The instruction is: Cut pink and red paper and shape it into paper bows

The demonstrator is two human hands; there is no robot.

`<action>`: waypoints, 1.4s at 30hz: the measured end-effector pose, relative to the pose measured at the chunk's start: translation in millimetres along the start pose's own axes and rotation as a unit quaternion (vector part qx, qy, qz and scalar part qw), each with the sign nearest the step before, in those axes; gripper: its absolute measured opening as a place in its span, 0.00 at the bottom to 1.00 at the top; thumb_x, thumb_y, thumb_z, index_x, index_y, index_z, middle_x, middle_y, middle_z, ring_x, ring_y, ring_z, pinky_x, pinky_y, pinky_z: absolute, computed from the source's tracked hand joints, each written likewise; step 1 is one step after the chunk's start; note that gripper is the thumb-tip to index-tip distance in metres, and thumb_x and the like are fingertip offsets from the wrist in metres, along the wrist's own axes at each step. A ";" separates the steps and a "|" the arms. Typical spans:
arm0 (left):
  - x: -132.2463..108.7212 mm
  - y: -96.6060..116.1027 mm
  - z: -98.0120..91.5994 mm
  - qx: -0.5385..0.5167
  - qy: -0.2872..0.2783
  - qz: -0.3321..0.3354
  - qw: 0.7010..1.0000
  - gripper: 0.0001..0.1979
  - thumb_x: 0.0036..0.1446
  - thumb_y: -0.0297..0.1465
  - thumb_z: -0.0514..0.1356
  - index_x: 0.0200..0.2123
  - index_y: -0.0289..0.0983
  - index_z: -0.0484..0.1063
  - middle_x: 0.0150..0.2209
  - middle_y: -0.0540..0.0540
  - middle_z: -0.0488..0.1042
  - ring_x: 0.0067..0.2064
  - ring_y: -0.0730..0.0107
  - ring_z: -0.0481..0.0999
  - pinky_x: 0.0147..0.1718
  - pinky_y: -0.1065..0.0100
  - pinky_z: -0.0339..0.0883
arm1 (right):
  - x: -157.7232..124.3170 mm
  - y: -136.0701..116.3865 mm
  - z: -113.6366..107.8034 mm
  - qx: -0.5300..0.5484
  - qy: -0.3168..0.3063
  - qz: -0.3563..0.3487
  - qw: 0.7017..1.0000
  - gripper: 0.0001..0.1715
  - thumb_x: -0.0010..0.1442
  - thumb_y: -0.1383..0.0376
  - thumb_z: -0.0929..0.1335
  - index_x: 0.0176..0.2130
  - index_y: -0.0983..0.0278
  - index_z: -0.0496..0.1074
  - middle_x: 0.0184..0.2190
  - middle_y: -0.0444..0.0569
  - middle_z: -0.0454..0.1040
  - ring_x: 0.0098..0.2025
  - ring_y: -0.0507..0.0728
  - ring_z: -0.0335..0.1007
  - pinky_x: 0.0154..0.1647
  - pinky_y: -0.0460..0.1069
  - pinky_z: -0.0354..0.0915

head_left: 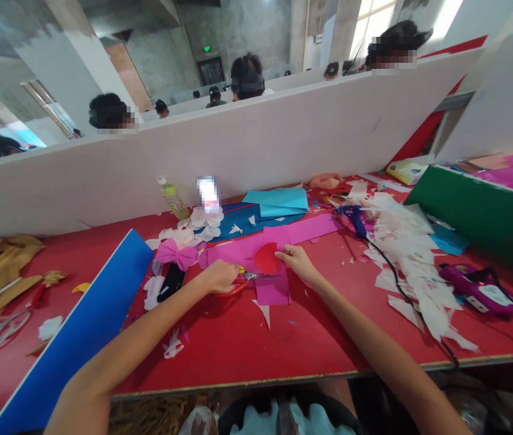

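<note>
My left hand [220,278] is closed round the handles of the scissors [260,276], whose blades point right. A red piece of paper with a rounded edge [264,258] is pinched at its right side by the fingers of my right hand [298,261]. The blades lie just below this piece; whether they touch it I cannot tell. Under both lies a strip of magenta crepe paper [274,295] on the red table [256,356]. A pink paper bow [177,255] rests to the left of my left hand.
Blue [88,326] and green boards [474,211] flank the place. A blue glue gun [353,220], white scraps [405,241] and a purple hot-air tool [483,293] lie right. At the back stand a bottle [173,199] and lit phone [209,193]. People sit beyond the white partition [256,142].
</note>
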State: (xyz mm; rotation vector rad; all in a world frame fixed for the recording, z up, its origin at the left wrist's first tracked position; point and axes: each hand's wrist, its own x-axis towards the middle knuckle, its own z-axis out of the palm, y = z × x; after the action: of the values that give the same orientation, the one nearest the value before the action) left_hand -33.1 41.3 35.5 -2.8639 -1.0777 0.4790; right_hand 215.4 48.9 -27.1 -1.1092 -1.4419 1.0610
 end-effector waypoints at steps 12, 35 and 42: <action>10.1 2.9 5.5 0.020 0.037 0.018 0.999 0.17 0.59 0.40 0.49 0.37 0.35 0.70 0.37 0.39 0.77 0.37 0.58 0.77 0.31 0.66 0.64 | -1.6 -1.5 0.6 -0.002 0.013 0.001 1.000 0.27 0.47 0.48 0.67 0.19 0.61 0.51 0.17 0.37 0.47 0.21 0.47 0.42 0.22 0.45 0.43; 8.2 13.4 12.6 -0.059 0.067 -0.005 0.996 0.21 0.56 0.37 0.53 0.51 0.36 0.67 0.47 0.38 0.74 0.48 0.55 0.74 0.40 0.63 0.67 | -0.9 6.4 4.4 -0.016 0.007 -0.004 1.000 0.27 0.47 0.47 0.67 0.18 0.61 0.51 0.15 0.38 0.49 0.20 0.48 0.44 0.21 0.45 0.44; 12.1 14.7 12.2 -0.038 0.071 0.011 0.997 0.18 0.57 0.37 0.52 0.48 0.37 0.70 0.45 0.39 0.76 0.46 0.56 0.75 0.38 0.64 0.67 | -1.3 7.5 3.7 -0.016 0.008 -0.001 1.000 0.26 0.48 0.48 0.67 0.18 0.61 0.51 0.16 0.37 0.49 0.20 0.47 0.44 0.21 0.45 0.44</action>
State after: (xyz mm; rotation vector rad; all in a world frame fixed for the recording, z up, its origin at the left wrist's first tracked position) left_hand -18.9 37.2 18.4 -2.9263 -1.0636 0.2366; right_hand 212.7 48.9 -35.1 -1.1381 -1.4512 1.0282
